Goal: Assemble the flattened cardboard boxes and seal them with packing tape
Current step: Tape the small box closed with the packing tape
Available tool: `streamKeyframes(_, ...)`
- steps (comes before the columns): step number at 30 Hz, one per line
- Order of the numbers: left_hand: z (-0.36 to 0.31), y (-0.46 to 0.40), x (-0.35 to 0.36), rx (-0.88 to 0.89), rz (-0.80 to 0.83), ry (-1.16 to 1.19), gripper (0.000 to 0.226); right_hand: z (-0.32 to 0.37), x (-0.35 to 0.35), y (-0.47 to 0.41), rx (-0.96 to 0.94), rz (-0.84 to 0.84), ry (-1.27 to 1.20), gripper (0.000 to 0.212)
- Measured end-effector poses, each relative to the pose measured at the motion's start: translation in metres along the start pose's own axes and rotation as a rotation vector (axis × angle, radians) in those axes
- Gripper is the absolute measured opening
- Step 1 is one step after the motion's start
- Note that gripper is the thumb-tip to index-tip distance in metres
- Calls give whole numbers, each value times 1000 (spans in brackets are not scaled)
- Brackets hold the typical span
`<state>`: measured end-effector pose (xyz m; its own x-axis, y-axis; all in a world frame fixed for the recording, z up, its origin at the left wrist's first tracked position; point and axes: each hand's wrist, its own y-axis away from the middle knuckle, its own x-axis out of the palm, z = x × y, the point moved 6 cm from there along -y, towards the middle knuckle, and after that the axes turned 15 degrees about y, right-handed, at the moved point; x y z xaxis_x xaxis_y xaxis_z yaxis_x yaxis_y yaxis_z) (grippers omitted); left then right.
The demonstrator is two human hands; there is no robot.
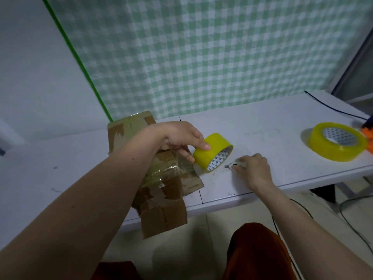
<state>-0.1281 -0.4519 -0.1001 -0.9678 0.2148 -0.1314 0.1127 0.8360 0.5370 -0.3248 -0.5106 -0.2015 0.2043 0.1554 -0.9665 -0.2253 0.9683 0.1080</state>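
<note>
A worn brown cardboard box (161,199) with old tape on it lies on the white table (70,174), one flap hanging over the front edge. My left hand (181,138) grips a yellow roll of packing tape (214,150) just right of the box, and a strip of clear tape runs from the roll onto the cardboard. Right of the roll, my right hand (252,168) rests on the table with its fingers curled round a small white utility knife (235,165), whose blade tip points left toward the roll.
A second, larger yellow tape roll (337,141) lies flat at the table's right end beside something orange (368,136). A black cable (333,109) runs along the back right. A green-checked cloth (201,57) hangs behind the table. More cables trail on the floor at the right.
</note>
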Motion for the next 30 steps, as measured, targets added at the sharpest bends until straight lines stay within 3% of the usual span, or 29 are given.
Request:
streamKeyframes(4,-2,3,3,29,1,44,8,6,-7,21,-83,-2,-265,4)
streamKeyframes(7,-3,5,3,47,12,93,9,21,-30,73,-229,-30,-708,15)
streamKeyframes(10,-5,5,1,63,13,140,8,47,-60,121,-393,-99,-907,18)
streamKeyframes(13,-6,6,6,70,43,137,7,74,-72,132,-475,-189,-821,21)
streamKeyframes(18,-7,10,4,113,-11,82,16,114,-88,131,-565,-516,-377,21)
streamKeyframes(21,-4,8,1,107,-28,132,10,115,-73,130,-607,-360,-75,19)
streamKeyframes(24,0,7,-5,112,-77,158,8,96,-53,129,-551,-103,-45,15)
streamKeyframes(30,-5,7,-9,225,-220,236,13,63,-59,116,-388,-169,-313,16)
